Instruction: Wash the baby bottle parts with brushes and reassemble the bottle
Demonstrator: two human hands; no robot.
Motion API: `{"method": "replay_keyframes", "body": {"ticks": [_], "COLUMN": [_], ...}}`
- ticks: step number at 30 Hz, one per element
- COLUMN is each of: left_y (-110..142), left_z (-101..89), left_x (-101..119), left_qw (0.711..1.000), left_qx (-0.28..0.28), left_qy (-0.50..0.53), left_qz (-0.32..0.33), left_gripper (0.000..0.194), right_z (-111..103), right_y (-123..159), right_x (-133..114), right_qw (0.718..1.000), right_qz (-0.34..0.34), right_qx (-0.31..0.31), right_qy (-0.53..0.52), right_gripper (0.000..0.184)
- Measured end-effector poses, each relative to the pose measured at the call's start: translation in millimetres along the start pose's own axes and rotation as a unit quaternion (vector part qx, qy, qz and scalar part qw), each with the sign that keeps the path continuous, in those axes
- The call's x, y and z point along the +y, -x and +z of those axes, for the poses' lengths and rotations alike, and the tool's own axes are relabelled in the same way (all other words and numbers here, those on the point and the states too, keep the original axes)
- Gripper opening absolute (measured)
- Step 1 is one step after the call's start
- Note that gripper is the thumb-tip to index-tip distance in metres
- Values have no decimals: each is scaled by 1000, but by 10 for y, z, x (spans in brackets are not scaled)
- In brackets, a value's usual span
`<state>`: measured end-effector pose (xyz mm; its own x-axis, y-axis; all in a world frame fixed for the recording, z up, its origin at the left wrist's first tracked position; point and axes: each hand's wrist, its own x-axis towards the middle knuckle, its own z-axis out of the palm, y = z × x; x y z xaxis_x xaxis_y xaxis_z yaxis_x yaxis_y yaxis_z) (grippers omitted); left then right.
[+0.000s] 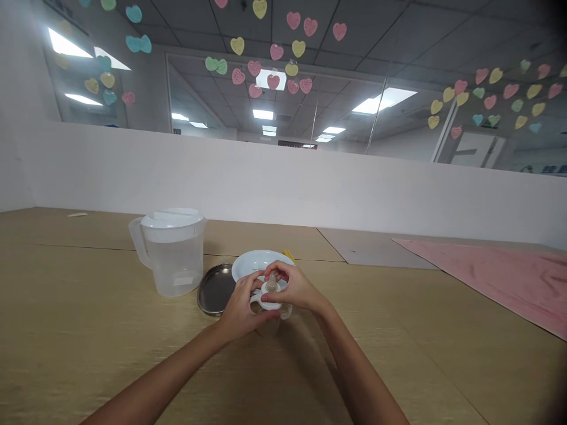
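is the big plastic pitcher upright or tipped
Upright: the pitcher stands on its base on the table, with its lid at the top.

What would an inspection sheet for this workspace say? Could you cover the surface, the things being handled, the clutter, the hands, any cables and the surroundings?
Surface: wood-toned table with visible seams; grey sheet and pink sheet towards the right.
Things in hand: white-topped clear vessel, with a bumpy beige piece at its top.
Clutter: lidded pitcher, round metal tray, white dish; a yellow item is mostly hidden.
Hands: left hand grips the vessel's side; right hand is at its top.
Cables: nothing seen.
Surroundings: white low wall, glass above dotted with heart-shaped notes, lit ceiling panels.
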<state>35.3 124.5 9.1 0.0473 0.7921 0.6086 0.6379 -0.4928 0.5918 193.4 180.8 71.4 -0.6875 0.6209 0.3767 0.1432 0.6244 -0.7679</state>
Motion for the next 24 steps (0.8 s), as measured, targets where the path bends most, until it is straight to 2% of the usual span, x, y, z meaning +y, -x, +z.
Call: {"method": "replay_keyframes", "body": {"ticks": [5,8,11,13,16,17,18,20,24], "left_y": [9,19,19,17,15,16,16,17,22], "left_z": [-28,-27,-20,-19,-27,-31,-35,-47,-68], "left_x": [5,0,-17,-23,0,15,32,65,107], "left_qw": [999,996,996,997,997,997,997,998,998], "left_qx": [-28,-52,-49,-43,-48,-51,-54,-53,-46], "left_qy": [35,68,79,71,59,53,47,34,18], "left_qz": [6,12,15,8,-7,-6,-2,10,25], "left_gripper": [81,85,85,82,80,80,81,80,80], "right_z": [-49,-97,-174,-226,-257,-246,-224,-158,-60], "right_y": [27,49,47,24,-34,-53,-68,-83,-60], "right_x": [-51,-62,14,112,250,272,276,235,82], "right_qw": [995,979,968,974,970,963,958,964,986], "right_qz": [7,20,18,10,23,28,28,14,-27], "right_qx": [-35,-89,-102,-43,152,197,215,181,51], "right_qy": [-96,-184,-228,-223,-186,-184,-186,-193,-156], "right_gripper": [51,54,59,57,38,34,31,30,26]}}
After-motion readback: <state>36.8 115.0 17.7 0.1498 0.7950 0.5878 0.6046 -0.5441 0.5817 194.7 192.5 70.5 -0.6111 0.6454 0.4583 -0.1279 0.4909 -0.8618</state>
